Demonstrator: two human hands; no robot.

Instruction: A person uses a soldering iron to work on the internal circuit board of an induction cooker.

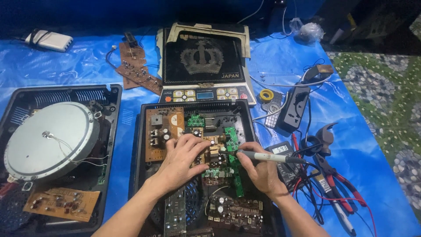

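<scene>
Across the far left of the blue sheet [87,66] I see an opened black cooker housing [115,94] with a round silver coil disc [44,142] in it, thin wires trailing from its middle, and a loose brown board [61,204] lying at its lower edge. Further back lie a white adapter [49,40] and two brown circuit strips [138,74]. At centre sits the second open housing [139,145], packed with circuit boards [164,131]. My left hand [182,162] rests flat on those boards, fingers spread and pressing down, holding nothing. Just beside it my right hand [261,169] is closed around a soldering iron [267,156], its tip touching the green board [232,140] at the housing's middle. Behind stands the black glass cooktop panel [201,59]. To the right lie a multimeter [280,151], a roll of yellow tape [266,95], a black power strip [294,107] and red-handled pliers [337,175].
</scene>
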